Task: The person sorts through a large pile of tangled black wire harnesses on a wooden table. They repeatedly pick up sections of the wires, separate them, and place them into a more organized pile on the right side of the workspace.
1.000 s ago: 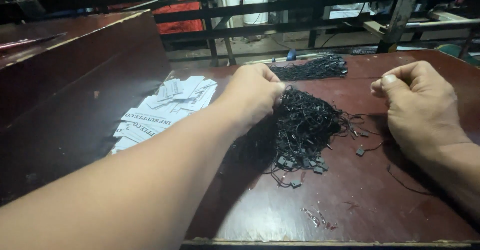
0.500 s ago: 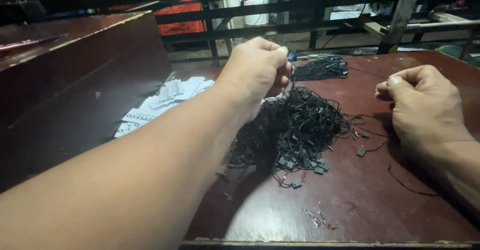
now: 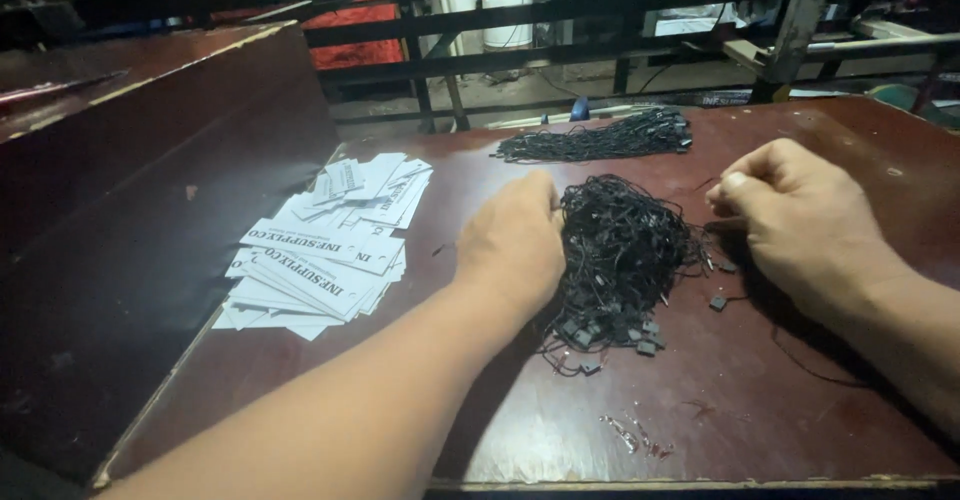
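Both hands curled: left hand (image 3: 515, 240) on string pile (image 3: 620, 250), right hand (image 3: 800, 220) beside.

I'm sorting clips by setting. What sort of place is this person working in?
Probably a small workshop or packing bench where labels get strung. The dark red worktable holds a spread of white paper tags and a tangled pile of black tag strings, with a neater bundle behind. Dark metal racking stands beyond.

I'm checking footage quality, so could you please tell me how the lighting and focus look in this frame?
Head view: dim, warm light; glare patch on the table near its front edge; white tags bright yet sharp; left hand and black string pile in focus; background dark.
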